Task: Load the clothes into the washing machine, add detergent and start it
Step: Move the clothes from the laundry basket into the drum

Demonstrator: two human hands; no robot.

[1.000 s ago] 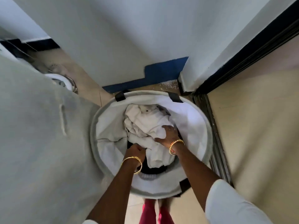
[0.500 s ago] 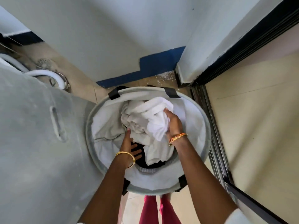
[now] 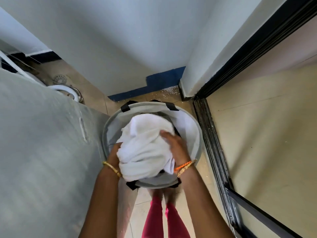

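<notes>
2 hands hold 1 bundle of white clothes (image 3: 145, 148) directly above the round laundry basket (image 3: 197, 134), which stands on the tiled floor. On the basket's left side, the left hand (image 3: 114, 154) presses against the bundle with its fingers tucked under the fabric, so how far they curl cannot be told. On the basket's right side, the right hand (image 3: 175, 145) grips the cloth from above, fingers curled over the top fold. Left of the basket stands a grey cover (image 3: 42, 143) that probably drapes the washing machine; its lid or opening is not visible. Beyond the basket, white specks lie scattered on the floor by the blue skirting (image 3: 154, 85).

Judging from this, loading has only begun. The bundle looks loose, and 1 trailing end hangs down near the right wrist back into the basket, so a piece could slip out and fall on the floor during the carry leftward. Dark fabric low inside the basket may snag and be dragged up. The light basket could also tip if the cloth catches its rim
</notes>
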